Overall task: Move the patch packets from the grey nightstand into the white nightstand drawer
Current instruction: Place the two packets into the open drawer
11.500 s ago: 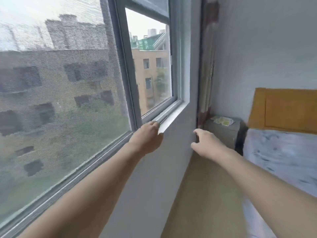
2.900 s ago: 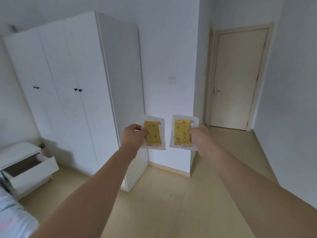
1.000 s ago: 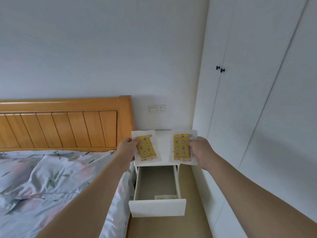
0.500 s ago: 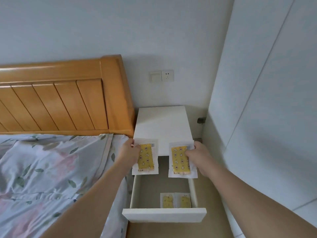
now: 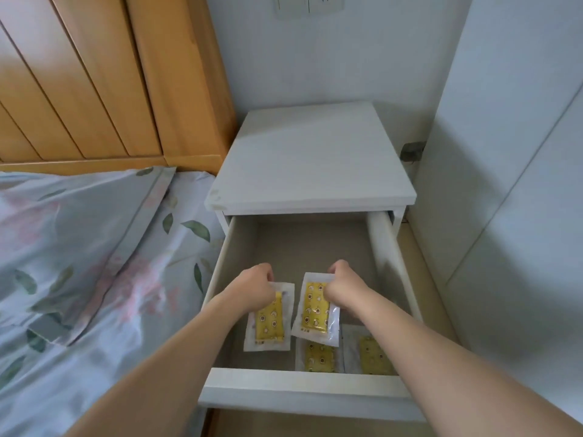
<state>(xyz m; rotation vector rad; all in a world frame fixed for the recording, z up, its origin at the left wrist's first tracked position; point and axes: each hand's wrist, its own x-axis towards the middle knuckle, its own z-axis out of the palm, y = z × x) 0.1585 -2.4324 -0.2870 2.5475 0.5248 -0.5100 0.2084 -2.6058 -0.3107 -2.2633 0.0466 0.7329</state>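
Head camera, looking down: both my hands are inside the open drawer (image 5: 315, 391) of the white nightstand (image 5: 310, 159). My left hand (image 5: 252, 287) has its fingers curled round the top edge of one patch packet (image 5: 269, 323), a clear sleeve with a yellow printed patch inside, which hangs over the left half of the drawer. My right hand (image 5: 342, 287) pinches the top of a second packet (image 5: 315, 310) just beside the first; this one tilts a little, with its lower corner over the things below it. Whether either held packet already touches the drawer bottom I cannot tell.

Two more packets lie flat at the front of the drawer, side by side: one (image 5: 318, 357) partly under the packet in my right hand, the other (image 5: 372, 354) partly hidden by my right forearm.

The nightstand top is bare white. To its left stands the wooden headboard (image 5: 110, 77) and the bed with its leaf-print bedding (image 5: 94, 263). A white wardrobe (image 5: 511, 152) stands to the right, and a wall socket (image 5: 307, 4) sits above the nightstand.
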